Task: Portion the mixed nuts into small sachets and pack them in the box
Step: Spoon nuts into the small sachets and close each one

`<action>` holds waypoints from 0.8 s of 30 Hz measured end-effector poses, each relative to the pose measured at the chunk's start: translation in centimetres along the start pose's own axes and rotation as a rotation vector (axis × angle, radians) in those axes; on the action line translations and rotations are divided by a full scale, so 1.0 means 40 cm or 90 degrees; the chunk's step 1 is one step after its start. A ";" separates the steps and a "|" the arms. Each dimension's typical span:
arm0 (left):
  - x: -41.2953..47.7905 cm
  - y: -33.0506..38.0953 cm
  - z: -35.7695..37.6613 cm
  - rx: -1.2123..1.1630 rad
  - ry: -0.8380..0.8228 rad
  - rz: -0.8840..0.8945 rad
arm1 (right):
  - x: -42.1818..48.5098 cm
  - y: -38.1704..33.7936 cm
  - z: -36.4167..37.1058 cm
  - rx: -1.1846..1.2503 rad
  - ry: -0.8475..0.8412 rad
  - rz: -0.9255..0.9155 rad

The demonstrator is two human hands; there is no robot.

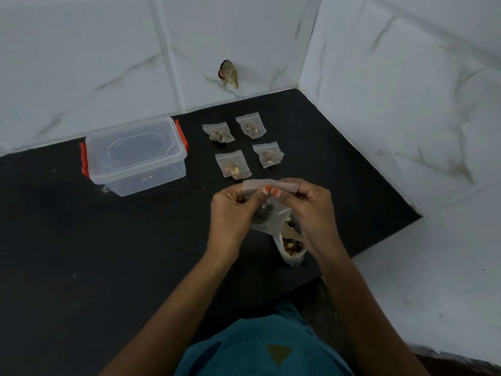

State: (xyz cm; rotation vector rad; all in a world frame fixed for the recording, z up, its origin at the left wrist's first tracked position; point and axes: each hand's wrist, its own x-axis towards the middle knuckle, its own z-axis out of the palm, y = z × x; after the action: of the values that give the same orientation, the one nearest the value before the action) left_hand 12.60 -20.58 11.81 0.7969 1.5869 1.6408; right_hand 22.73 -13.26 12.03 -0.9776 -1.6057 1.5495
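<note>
My left hand (230, 213) and my right hand (311, 210) both pinch the top strip of a small clear sachet (267, 185) that holds a few dark nuts, just above the black counter (81, 253). Under my right wrist stands a larger open bag of mixed nuts (291, 246) with a wooden spoon (291, 233) lying in it. Several filled sachets (233, 165) lie flat in two rows behind my hands. A clear plastic box (135, 156) with red side clips sits to the left, its lid on.
White marble-look tiled walls (244, 36) close off the back and right of the counter. A dark stub of something (229, 74) sticks out of the back wall. The counter's front edge drops off at the lower right, near my teal clothing (257, 348).
</note>
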 end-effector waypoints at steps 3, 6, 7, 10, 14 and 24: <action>0.008 0.002 -0.010 -0.041 -0.003 -0.033 | -0.002 0.001 0.000 0.042 0.007 0.029; 0.012 0.007 -0.021 -0.055 -0.072 -0.040 | -0.003 -0.005 -0.005 0.052 0.006 0.054; 0.013 0.009 -0.023 -0.061 -0.097 -0.040 | -0.002 -0.008 -0.007 0.054 0.008 0.060; 0.016 0.012 -0.027 -0.066 -0.125 -0.033 | 0.004 -0.016 -0.015 0.013 0.011 0.050; 0.014 0.008 -0.018 -0.053 -0.087 -0.020 | 0.001 -0.016 -0.010 0.007 0.009 0.050; 0.011 0.005 -0.018 -0.103 -0.099 -0.032 | 0.003 -0.023 -0.013 0.041 -0.001 0.081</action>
State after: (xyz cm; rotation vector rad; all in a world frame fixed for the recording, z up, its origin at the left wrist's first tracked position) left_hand 11.75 -20.60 11.94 0.7737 1.3388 1.6069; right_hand 23.10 -12.91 12.97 -1.0609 -1.5105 1.6777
